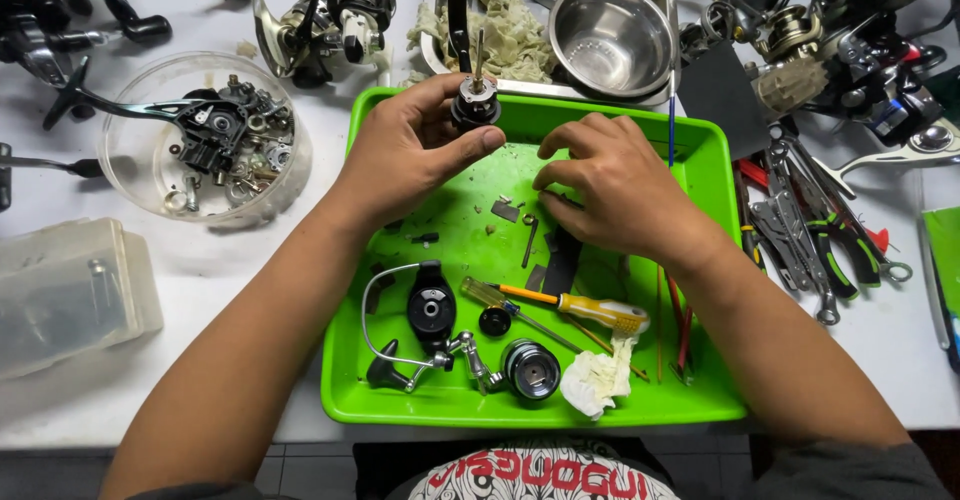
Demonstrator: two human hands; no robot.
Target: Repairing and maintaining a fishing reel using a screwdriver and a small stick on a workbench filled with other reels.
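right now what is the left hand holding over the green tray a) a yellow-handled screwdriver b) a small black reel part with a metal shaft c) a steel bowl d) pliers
b: the left hand grips a small black reel part with a metal shaft sticking up, above the green tray; the yellow-handled screwdriver lies loose in the tray.

Your tray [345, 380] has bare floor only mid-left, between the left hand [410, 150] and the rotor [430, 305]. The screwdriver [570, 307], spool [530, 368] and rag [595, 378] block its near right. Behind the tray, the steel bowl [612, 35] closes the way.
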